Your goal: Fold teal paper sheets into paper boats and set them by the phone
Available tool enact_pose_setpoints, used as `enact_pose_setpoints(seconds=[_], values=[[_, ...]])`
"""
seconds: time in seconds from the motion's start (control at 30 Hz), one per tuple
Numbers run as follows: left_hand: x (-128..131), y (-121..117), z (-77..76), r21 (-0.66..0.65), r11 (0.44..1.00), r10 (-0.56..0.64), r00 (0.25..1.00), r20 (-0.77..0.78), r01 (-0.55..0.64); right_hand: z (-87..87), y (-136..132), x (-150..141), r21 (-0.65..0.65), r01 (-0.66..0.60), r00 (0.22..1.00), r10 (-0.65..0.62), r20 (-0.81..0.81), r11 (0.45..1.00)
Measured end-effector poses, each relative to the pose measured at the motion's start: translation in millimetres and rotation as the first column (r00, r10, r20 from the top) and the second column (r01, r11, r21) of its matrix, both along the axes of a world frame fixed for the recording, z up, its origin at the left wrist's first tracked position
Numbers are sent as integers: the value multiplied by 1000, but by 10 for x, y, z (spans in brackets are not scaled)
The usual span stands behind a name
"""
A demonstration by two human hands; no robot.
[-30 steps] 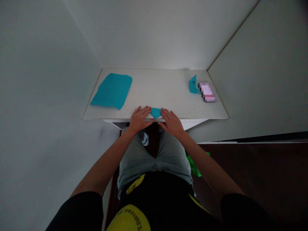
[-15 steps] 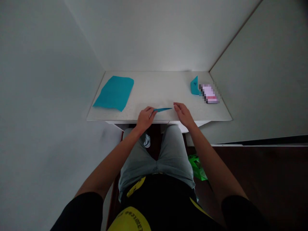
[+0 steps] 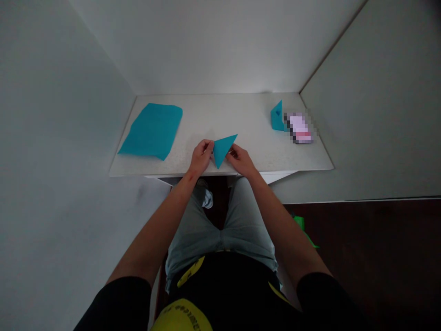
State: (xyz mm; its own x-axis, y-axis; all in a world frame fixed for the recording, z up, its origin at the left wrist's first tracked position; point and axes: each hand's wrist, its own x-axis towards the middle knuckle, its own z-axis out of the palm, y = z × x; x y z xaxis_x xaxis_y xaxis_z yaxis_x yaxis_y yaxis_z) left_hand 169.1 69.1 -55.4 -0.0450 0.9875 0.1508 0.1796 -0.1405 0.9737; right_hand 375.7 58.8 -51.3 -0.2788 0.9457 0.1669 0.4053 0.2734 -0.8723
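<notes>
A folded teal paper triangle (image 3: 220, 149) stands tilted between the two hands, just above the front edge of a white tabletop (image 3: 237, 110), one point aimed up and to the right, another down toward the person. The left hand (image 3: 201, 156) pinches its left edge closed between thumb and curled fingers; the right hand (image 3: 241, 161) is nearly closed too, its fingers gripping the lower right edge. Whether the lower tip touches the tabletop is hard to tell.

To the left lies a flat, unfolded teal sheet (image 3: 150, 131), well apart from the hands. Far right, near the back corner, a small folded teal piece (image 3: 276, 117) stands just beside a pink-and-white object (image 3: 299, 128) – too blurred to name. Below the table, a green bag (image 3: 305, 230) lies on the dark floor beyond the person's grey-green shorts (image 3: 220, 239).
</notes>
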Motion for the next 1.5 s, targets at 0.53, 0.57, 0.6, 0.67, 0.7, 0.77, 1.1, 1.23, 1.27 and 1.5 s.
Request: enact_pose_setpoints(seconds=[0.53,0.57,0.6,0.67,0.7,0.77,1.1,1.23,1.27,1.5], values=[[-26,-55,23,-3,990,-137,967,215,141,-79,16,53,9,-17,988,18,-155,1000],[-16,-68,22,-14,986,-162,967,196,168,-71,13,40,18,8,988,-5,-156,1000],[-5,-81,20,-26,981,-186,967,174,194,-59,8,25,26,31,987,-27,-161,999],[12,-100,19,-47,973,-216,966,141,225,-26,-6,-4,30,67,981,-61,-182,997],[17,-105,20,-54,971,-222,966,133,231,-11,-13,-16,25,87,979,-80,-189,996],[17,-110,28,-63,968,-232,964,132,242,11,-22,-34,16,130,975,-125,-184,991],[45,-228,130,84,946,-301,945,-130,313,39,-33,-84,87,288,955,-280,-101,954],[49,-197,104,152,947,-271,958,-91,283,37,-35,-78,96,258,965,-252,-67,961],[39,-175,87,138,952,-270,962,-52,274,32,-33,-69,88,233,972,-228,-66,968],[-32,-24,-13,-7,973,-224,955,195,230,-23,27,25,-40,65,946,-74,-317,997]])
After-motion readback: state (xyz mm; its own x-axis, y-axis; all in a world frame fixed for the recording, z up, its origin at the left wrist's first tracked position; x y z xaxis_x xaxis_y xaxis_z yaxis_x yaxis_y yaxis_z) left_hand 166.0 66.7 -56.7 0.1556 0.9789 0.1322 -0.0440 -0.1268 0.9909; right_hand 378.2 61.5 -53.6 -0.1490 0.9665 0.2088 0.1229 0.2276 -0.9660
